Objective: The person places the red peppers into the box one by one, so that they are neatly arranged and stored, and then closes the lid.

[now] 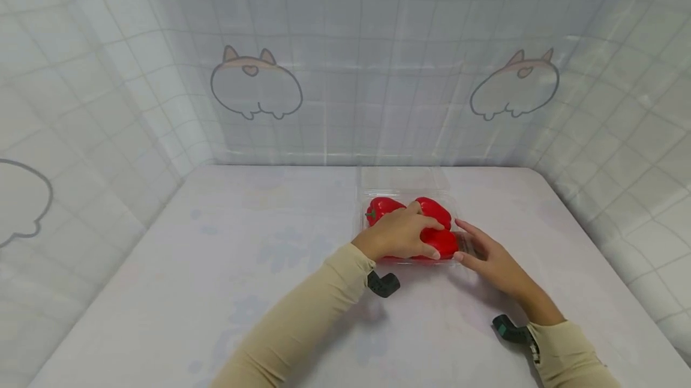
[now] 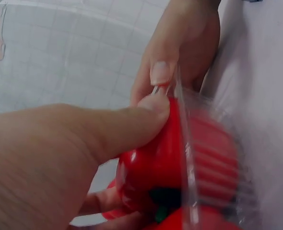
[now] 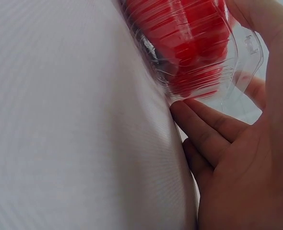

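A clear plastic clamshell box (image 1: 367,259) holds several red bell peppers and stands with its lid raised at the back. My left hand (image 1: 402,233) reaches over it, thumb and fingers curled round the front-right red bell pepper (image 1: 444,244). In the left wrist view this pepper (image 2: 153,165) sits against the box wall, its green stem partly hidden. Other red bell peppers lie at the back left (image 1: 382,208) and back right (image 1: 434,211). My right hand (image 1: 491,262) rests at the box's right end, fingers mostly straight and touching its side and rim.
The box stands on a white table (image 1: 259,292) with a faint print. A pale gridded curtain (image 1: 345,76) rises behind and at both sides. Dark wrist devices (image 1: 383,285) show at both sleeves.
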{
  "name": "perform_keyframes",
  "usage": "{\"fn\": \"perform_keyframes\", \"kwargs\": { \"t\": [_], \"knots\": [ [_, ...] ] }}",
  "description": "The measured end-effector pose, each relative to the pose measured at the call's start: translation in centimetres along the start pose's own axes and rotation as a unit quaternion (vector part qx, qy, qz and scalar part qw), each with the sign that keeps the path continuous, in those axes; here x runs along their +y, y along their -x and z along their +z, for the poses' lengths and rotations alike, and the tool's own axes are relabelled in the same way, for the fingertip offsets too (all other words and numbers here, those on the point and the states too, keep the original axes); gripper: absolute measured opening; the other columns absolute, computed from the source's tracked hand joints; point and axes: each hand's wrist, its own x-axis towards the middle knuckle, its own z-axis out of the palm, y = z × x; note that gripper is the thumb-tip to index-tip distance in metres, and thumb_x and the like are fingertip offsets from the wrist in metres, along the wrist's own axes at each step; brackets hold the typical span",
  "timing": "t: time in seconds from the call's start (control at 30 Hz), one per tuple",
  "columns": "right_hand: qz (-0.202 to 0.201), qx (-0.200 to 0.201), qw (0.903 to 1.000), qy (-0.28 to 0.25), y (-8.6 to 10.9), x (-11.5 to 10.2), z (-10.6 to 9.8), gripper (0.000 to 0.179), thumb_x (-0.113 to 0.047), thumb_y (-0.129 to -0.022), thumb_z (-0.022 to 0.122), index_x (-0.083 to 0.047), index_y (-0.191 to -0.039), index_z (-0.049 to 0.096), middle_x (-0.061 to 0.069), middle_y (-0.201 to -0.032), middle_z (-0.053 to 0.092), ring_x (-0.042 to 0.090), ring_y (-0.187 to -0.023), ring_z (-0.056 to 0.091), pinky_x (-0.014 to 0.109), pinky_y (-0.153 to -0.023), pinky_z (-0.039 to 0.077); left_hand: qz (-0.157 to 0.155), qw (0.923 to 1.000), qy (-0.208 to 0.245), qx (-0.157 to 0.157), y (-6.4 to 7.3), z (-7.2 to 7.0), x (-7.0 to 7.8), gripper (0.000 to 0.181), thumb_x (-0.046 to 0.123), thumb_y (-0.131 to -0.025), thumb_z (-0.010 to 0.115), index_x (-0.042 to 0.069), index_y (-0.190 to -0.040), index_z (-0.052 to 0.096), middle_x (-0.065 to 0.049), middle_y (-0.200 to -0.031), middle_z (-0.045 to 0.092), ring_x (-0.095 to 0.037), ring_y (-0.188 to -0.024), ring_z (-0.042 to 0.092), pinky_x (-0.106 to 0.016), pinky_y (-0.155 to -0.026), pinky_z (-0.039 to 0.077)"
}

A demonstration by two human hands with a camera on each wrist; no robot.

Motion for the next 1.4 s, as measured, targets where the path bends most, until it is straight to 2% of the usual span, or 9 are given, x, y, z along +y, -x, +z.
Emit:
{"fn": "perform_keyframes", "kwargs": {
  "t": [0.13,0.23,0.37,0.53,0.77,1.03,1.13,1.3,1.4],
  "knots": [
    [0.0,0.0,1.0,-0.004,0.6,0.1,0.3,0.076,-0.031,-0.095,0.069,-0.024,-0.159,0.029,0.02,-0.151,0.043,0.043,-0.137,0.042,0.056,-0.098,0.048,0.037,0.9992,0.006,-0.016,0.2,0.0,-0.7,0.062,0.054,-0.085,0.074,0.039,-0.143,0.055,0.004,-0.137,0.052,-0.013,-0.123,0.048,-0.04,-0.09,0.054],
    [0.003,0.001,1.0,-0.005,1.0,0.0,0.6,0.076,-0.032,-0.095,0.069,-0.024,-0.159,0.029,0.02,-0.152,0.043,0.043,-0.137,0.042,0.055,-0.098,0.048,0.065,0.9956,0.065,-0.013,0.5,-0.6,-2.0,0.057,0.05,-0.09,0.07,0.031,-0.143,0.057,0.006,-0.131,0.058,-0.011,-0.119,0.052,-0.036,-0.092,0.053],
    [0.004,0.006,0.9999,-0.012,1.1,-0.2,0.8,0.074,-0.032,-0.095,0.068,-0.025,-0.158,0.03,0.02,-0.151,0.044,0.041,-0.137,0.043,0.055,-0.099,0.047,0.077,0.9821,0.17,0.024,1.1,-2.1,-4.6,0.046,0.04,-0.096,0.067,0.019,-0.137,0.062,0.005,-0.122,0.065,-0.009,-0.11,0.059,-0.031,-0.093,0.051],
    [-0.004,-0.002,0.9998,-0.021,0.7,-0.3,1.2,0.073,-0.03,-0.096,0.068,-0.023,-0.158,0.031,0.019,-0.151,0.045,0.039,-0.135,0.047,0.058,-0.102,0.044,0.037,0.9725,0.213,0.087,1.9,-3.5,-8.8,0.032,0.031,-0.099,0.063,0.019,-0.129,0.067,0.004,-0.118,0.068,-0.013,-0.108,0.062,-0.033,-0.091,0.053],
    [-0.005,-0.004,0.9998,-0.019,0.3,-0.4,1.4,0.073,-0.031,-0.096,0.068,-0.023,-0.158,0.031,0.018,-0.152,0.044,0.039,-0.137,0.045,0.057,-0.103,0.044,-0.062,0.9555,0.237,0.164,2.0,-3.8,-13.5,0.029,0.032,-0.101,0.059,0.016,-0.123,0.069,0.001,-0.116,0.067,-0.018,-0.11,0.06,-0.038,-0.092,0.052],
    [-0.007,-0.005,0.9997,-0.025,0.0,-0.5,1.5,0.071,-0.032,-0.097,0.067,-0.023,-0.158,0.031,0.019,-0.152,0.043,0.039,-0.138,0.043,0.056,-0.105,0.041,-0.142,0.9552,0.225,0.129,1.4,-2.1,-16.2,0.036,0.032,-0.1,0.059,0.009,-0.127,0.065,-0.012,-0.126,0.063,-0.028,-0.116,0.058,-0.043,-0.095,0.051],
    [-0.01,-0.009,0.9996,-0.026,-0.1,-0.4,1.5,0.071,-0.031,-0.097,0.066,-0.022,-0.158,0.031,0.019,-0.152,0.044,0.039,-0.138,0.043,0.057,-0.106,0.04,-0.169,0.9426,0.265,0.113,1.2,-1.8,-16.4,0.045,0.034,-0.1,0.059,0.009,-0.138,0.057,-0.015,-0.132,0.06,-0.029,-0.114,0.061,-0.043,-0.092,0.053],
    [-0.015,-0.006,0.9995,-0.029,-0.4,-0.4,1.7,0.072,-0.03,-0.096,0.067,-0.021,-0.158,0.032,0.018,-0.151,0.045,0.039,-0.137,0.044,0.056,-0.104,0.042,-0.181,0.9029,0.375,0.107,0.3,-1.5,-17.4,0.056,0.034,-0.102,0.057,0.011,-0.15,0.044,-0.018,-0.137,0.056,-0.031,-0.11,0.063,-0.042,-0.094,0.053],
    [-0.016,-0.009,0.9995,-0.028,-0.5,-0.1,1.5,0.072,-0.03,-0.096,0.067,-0.022,-0.158,0.032,0.018,-0.151,0.045,0.038,-0.137,0.045,0.055,-0.103,0.043,-0.188,0.8852,0.413,0.101,-0.4,-1.2,-17.8,0.061,0.035,-0.102,0.057,0.012,-0.155,0.036,-0.018,-0.135,0.057,-0.031,-0.11,0.064,-0.042,-0.098,0.051]
  ]
}}
